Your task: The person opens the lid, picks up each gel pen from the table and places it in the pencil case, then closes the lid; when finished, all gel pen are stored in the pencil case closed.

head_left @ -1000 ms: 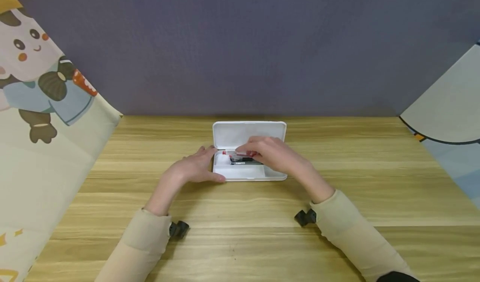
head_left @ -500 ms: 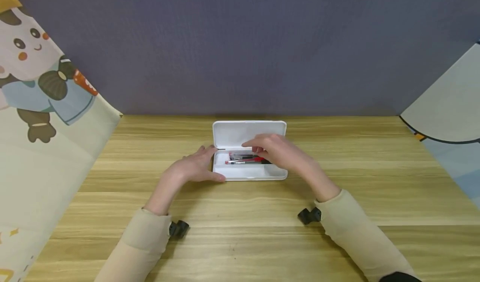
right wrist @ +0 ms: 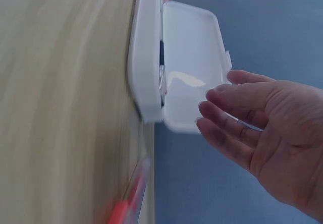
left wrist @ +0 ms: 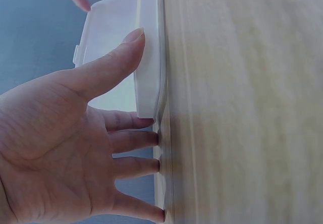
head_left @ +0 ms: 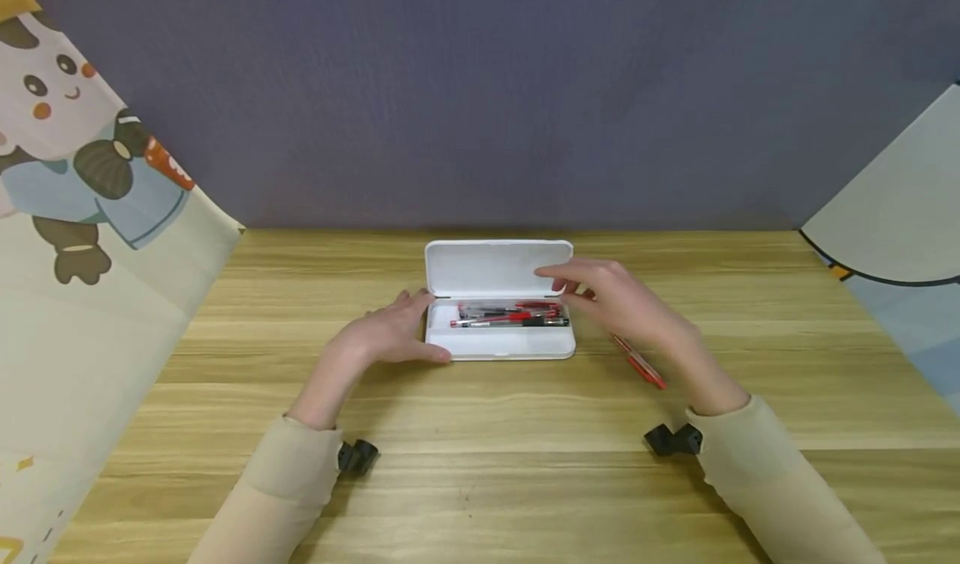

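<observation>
A white pencil case stands with its lid raised at the back. Several red and black pens lie in its rear compartment. My left hand spans the case's left end. Its thumb rests at the front edge, and its straight fingers are spread near the left end with tips down at the table, as the left wrist view shows. Above the case's right end, my right hand hangs with loosely bent fingers and nothing between them. Partly under that wrist, a red pen lies slanted on the table.
The wooden table runs back to a dark grey-blue panel. Cloth with cartoon prints hangs at the left and right. Small black devices sit at both wrists.
My right hand has let go of a red pen inside the case and moved right, fingers loosening. More pens and the red pen on the table show. The left hand has stayed put.
</observation>
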`<action>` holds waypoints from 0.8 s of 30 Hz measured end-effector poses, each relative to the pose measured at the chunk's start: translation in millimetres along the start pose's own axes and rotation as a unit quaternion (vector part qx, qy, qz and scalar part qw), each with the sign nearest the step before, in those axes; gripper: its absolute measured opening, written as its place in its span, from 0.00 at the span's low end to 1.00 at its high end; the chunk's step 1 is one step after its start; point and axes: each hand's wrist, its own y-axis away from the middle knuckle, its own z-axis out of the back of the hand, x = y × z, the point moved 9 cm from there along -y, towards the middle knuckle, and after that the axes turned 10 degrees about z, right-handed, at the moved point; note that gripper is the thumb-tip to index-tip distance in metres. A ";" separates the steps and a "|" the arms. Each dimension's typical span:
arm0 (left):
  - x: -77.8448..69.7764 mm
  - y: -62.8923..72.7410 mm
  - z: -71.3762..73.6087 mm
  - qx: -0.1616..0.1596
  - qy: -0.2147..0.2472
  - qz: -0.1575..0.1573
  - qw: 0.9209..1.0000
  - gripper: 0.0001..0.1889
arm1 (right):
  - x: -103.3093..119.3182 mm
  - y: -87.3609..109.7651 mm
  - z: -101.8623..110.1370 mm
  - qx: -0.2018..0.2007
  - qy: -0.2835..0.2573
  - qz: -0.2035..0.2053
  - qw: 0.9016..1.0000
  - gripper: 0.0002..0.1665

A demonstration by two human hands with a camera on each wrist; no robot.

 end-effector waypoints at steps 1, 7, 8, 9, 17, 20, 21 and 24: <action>0.2 -0.1 -0.1 0.001 0.000 0.000 1.000 0.55 | -2.4 3.6 1.5 -0.002 -0.004 -0.005 1.000 0.27; 1.3 -1.6 -1.1 0.003 0.002 0.004 1.000 0.56 | -15.4 20.7 9.8 -0.005 0.000 -0.031 1.000 0.29; 1.1 -1.8 -1.0 0.003 0.002 0.003 1.000 0.56 | -17.4 23.2 11.1 -0.006 -0.002 -0.036 0.999 0.30; 0.8 -2.0 -0.9 0.003 0.001 0.003 1.000 0.56 | -19.6 25.8 12.3 -0.007 -0.003 -0.039 0.999 0.31; -2.1 -1.5 -0.7 0.002 0.006 0.004 1.000 0.55 | -30.1 39.9 17.1 -0.004 -0.005 -0.039 0.999 0.36; -3.0 -1.1 -1.0 0.002 0.007 0.004 1.000 0.55 | -34.9 46.2 14.8 0.012 -0.013 -0.051 0.999 0.39; -3.2 -1.0 -1.0 0.002 0.007 0.004 1.000 0.54 | -36.7 48.9 13.6 0.020 -0.017 -0.057 0.998 0.39; -3.5 -0.9 -1.2 0.001 0.007 0.005 1.000 0.54 | -43.2 56.0 9.2 0.043 -0.028 -0.077 0.996 0.40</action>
